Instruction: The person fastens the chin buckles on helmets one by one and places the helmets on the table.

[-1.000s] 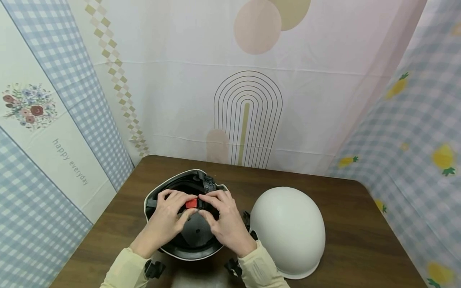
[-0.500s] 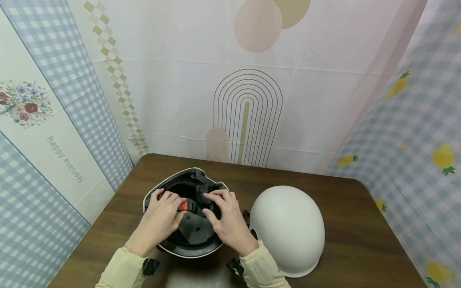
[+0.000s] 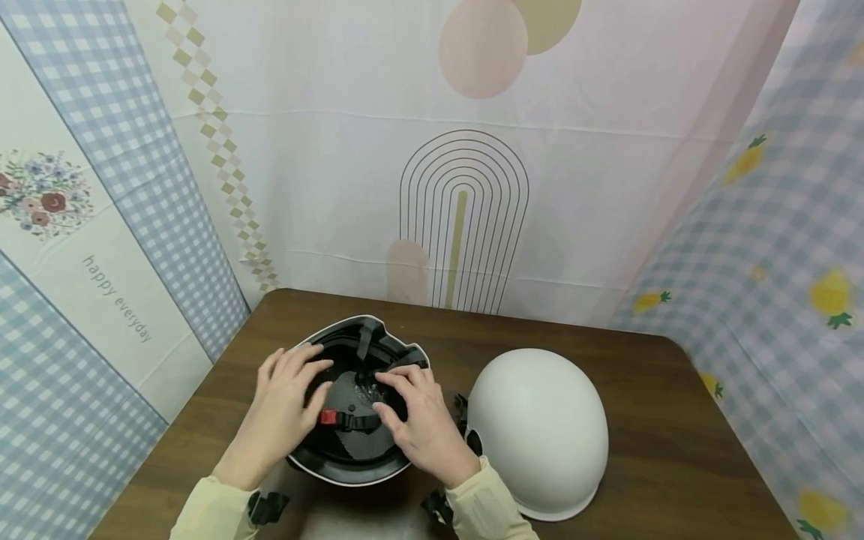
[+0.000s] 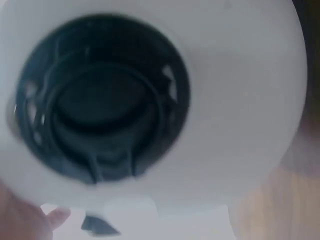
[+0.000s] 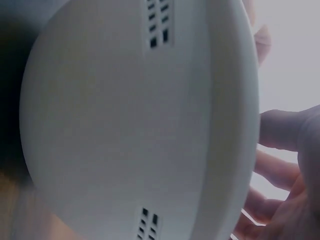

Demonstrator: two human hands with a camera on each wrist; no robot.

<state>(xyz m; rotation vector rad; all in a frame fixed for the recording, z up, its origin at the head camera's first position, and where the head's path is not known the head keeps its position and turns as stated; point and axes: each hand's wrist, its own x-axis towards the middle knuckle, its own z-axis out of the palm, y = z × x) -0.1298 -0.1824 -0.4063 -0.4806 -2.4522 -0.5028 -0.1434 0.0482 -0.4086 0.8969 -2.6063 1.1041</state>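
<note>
A white helmet (image 3: 317, 471) lies upside down on the table, its black lining facing up. Inside it rests the chin strap buckle (image 3: 346, 420), which has a red tab (image 3: 328, 417). My left hand (image 3: 275, 405) hovers at the helmet's left side, fingers spread and lightly bent, with nothing in them. Over the right side is my right hand (image 3: 427, 424), thumb and fingers apart near the black straps. A round black fitting (image 4: 102, 97) on the white shell fills much of the left wrist view. In the right wrist view the shell (image 5: 125, 120) shows vent slots (image 5: 159, 22).
A second white helmet (image 3: 540, 435) stands dome up on the right of the wooden table (image 3: 675, 450), close to my right forearm. Patterned cloths hang behind the table (image 3: 324, 187) and along both sides.
Both hands pinched the red-and-black buckle at first. My right hand let go, then my left did and drew back to the left. The buckle dropped lower onto the lining.
</note>
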